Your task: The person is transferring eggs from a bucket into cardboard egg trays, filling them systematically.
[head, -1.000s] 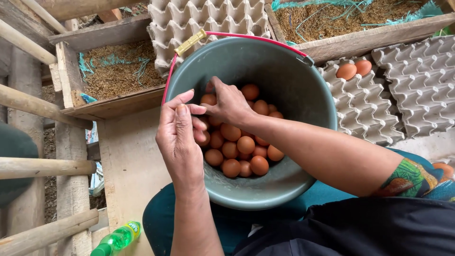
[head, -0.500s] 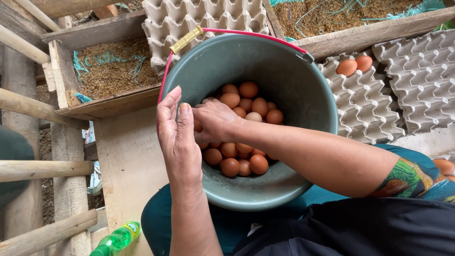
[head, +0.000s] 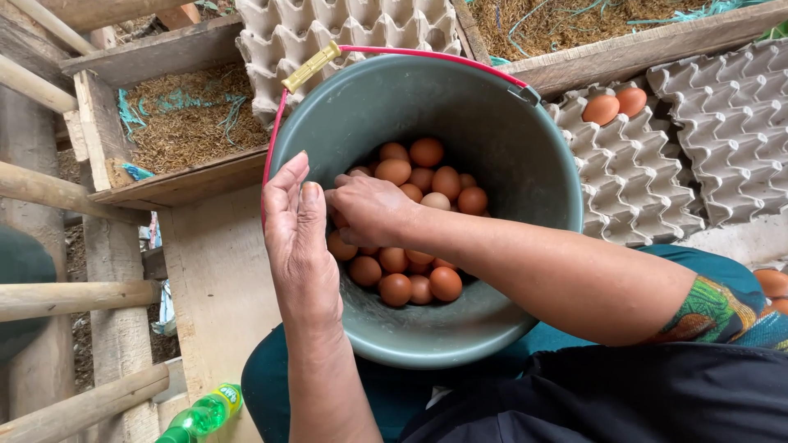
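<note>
Right hand (head: 371, 209) inside grey bucket (head: 538, 176), fingers curled among brown eggs (head: 419, 275), grasp unclear. Left hand (head: 300, 238) open, empty, at rim.

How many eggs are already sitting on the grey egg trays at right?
2: two brown eggs side by side at the far edge of the middle tray. Other trays look empty; some run out of frame.
</note>
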